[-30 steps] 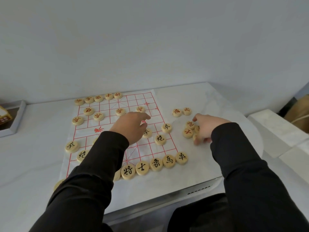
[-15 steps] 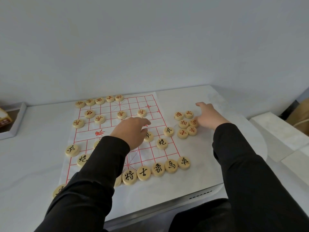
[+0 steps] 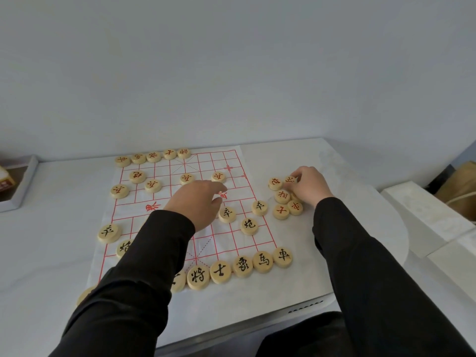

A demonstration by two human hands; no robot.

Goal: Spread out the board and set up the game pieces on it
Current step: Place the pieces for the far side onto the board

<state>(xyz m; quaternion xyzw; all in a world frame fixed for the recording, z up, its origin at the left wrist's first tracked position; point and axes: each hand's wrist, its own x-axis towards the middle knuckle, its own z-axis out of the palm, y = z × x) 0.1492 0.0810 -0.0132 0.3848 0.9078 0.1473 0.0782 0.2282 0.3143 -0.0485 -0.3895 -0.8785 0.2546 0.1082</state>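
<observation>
Board (image 3: 203,161) spread flat on table (image 3: 51,202). Right hand (image 3: 310,188) just off board's right edge, fingers (image 3: 300,174) curled onto red piece (image 3: 290,180) at far end of loose cluster (image 3: 282,196). Looks like pinch, thumb hidden. Left hand (image 3: 198,204) over board middle, fingers relaxed, slightly apart, underside unseen.

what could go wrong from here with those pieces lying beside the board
1. The right hand has its grip on a red piece inside a tight cluster of loose pieces; lifting it may nudge the touching neighbours.
2. The left sleeve crosses over the thin board and hides part of the black row; drawing that arm back could drag the sheet and shift placed pieces.
</observation>
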